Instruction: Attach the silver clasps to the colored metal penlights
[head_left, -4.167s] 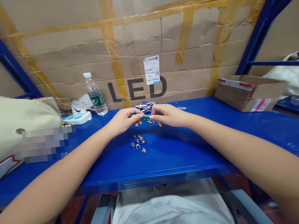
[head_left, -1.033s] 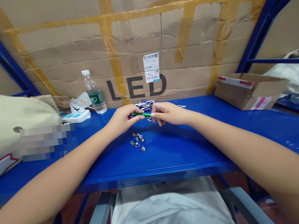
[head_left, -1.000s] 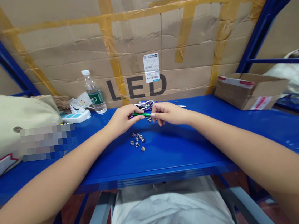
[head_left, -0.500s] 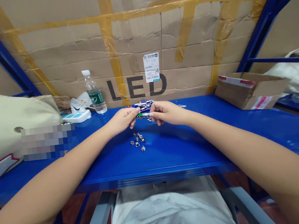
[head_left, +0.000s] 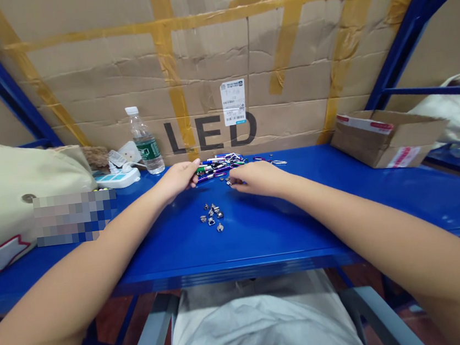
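My left hand (head_left: 181, 178) is closed on a green tube-like piece (head_left: 202, 169), its silver end pointing right toward the pile. My right hand (head_left: 251, 178) is lowered at the table with its fingers pinched by some small metal parts (head_left: 228, 181); what it grips, if anything, is too small to name. Between and behind the hands lies a pile of purple, blue and silver slender pieces (head_left: 224, 159). Nearer the front, several small shiny metal parts (head_left: 212, 221) form a loose cluster on the blue table (head_left: 261, 230).
A water bottle (head_left: 146, 143) and a white power strip (head_left: 118, 178) stand at the back left, beside a cream bag (head_left: 14, 175). An open cardboard box (head_left: 371, 140) sits at the right. A large carton (head_left: 200, 59) rises behind the table.
My right hand has let go of the green piece's silver end and moved down slightly to the small metal parts. My left hand has shifted left and slightly up, still holding the green piece.
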{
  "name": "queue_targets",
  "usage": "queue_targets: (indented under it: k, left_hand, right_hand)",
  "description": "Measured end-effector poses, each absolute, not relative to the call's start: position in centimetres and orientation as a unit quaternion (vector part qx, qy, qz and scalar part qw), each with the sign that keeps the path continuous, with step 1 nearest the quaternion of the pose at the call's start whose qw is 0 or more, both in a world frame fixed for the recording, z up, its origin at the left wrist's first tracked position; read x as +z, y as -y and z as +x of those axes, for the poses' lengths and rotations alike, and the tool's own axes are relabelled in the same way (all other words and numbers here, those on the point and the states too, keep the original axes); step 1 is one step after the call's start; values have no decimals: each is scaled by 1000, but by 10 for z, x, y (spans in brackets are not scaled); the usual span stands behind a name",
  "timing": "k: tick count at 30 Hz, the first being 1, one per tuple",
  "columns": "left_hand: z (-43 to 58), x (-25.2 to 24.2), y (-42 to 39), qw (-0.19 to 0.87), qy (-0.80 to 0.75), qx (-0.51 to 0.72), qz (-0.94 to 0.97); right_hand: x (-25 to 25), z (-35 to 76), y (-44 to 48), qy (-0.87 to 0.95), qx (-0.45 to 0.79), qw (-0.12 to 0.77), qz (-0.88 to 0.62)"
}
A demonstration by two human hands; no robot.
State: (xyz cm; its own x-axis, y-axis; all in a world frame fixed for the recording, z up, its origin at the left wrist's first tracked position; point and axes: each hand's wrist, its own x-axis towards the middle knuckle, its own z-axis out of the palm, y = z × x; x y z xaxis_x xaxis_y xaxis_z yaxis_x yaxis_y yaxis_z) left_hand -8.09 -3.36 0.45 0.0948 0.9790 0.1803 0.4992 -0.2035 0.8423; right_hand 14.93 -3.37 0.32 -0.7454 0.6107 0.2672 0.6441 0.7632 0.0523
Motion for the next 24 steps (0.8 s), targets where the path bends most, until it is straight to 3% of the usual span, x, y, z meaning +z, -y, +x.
queue_targets:
  k: [9,14,24]
  left_hand:
    - [-79,-1,31,359,-510,385,681]
    - [-76,-8,32,364,-490,348,711]
    - [-74,-13,32,310,-436,281,796]
  right_hand:
    - [-3,160,11,907,20,185,-377]
    - [1,181,-4,901,32,110,-419]
    - [-1,189,-12,888,84,95,-442]
